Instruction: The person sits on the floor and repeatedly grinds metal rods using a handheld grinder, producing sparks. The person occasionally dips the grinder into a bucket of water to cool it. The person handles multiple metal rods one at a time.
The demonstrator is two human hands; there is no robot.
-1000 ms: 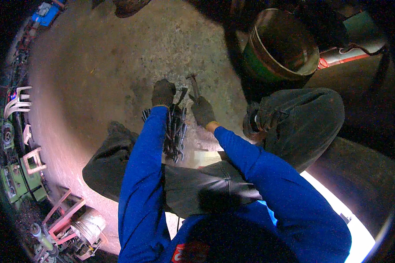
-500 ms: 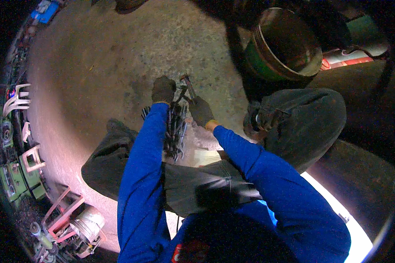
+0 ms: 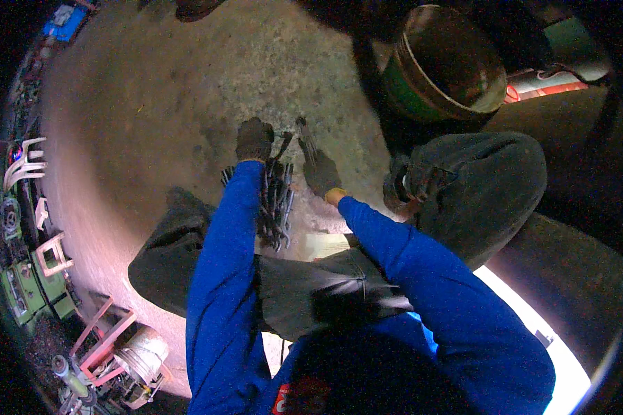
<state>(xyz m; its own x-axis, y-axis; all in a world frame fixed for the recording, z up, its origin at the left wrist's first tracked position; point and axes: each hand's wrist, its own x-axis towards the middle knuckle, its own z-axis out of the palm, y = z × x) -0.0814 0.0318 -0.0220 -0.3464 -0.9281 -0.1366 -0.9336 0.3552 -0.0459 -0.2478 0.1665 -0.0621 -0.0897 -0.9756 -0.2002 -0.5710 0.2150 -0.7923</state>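
My left hand (image 3: 255, 140), in a dark glove, is closed low over the concrete floor. A short dark metal piece (image 3: 284, 142) sticks out at its right side; the fingers hide the rest of it. My right hand (image 3: 322, 174), gloved too, grips the handle of what looks like a hammer (image 3: 307, 142). Its small head points away from me, just right of the metal piece, with a gap between them. Below and between my hands lies a pile of dark metal rods (image 3: 277, 207), some with hooked or forked ends. My left forearm covers part of the pile.
My bent legs (image 3: 491, 187) frame the work spot. A green bucket (image 3: 422, 86) stands at the far right. A pale flat piece (image 3: 329, 245) lies near my lap. Along the left are white plastic chairs (image 3: 28, 162), green machinery (image 3: 24, 287) and a whitish bucket (image 3: 144, 353) by a reddish frame (image 3: 104, 342).
The hammer's head has swung slightly right, away from the metal piece, and my right hand has shifted a little right. My left hand stays nearly in place.
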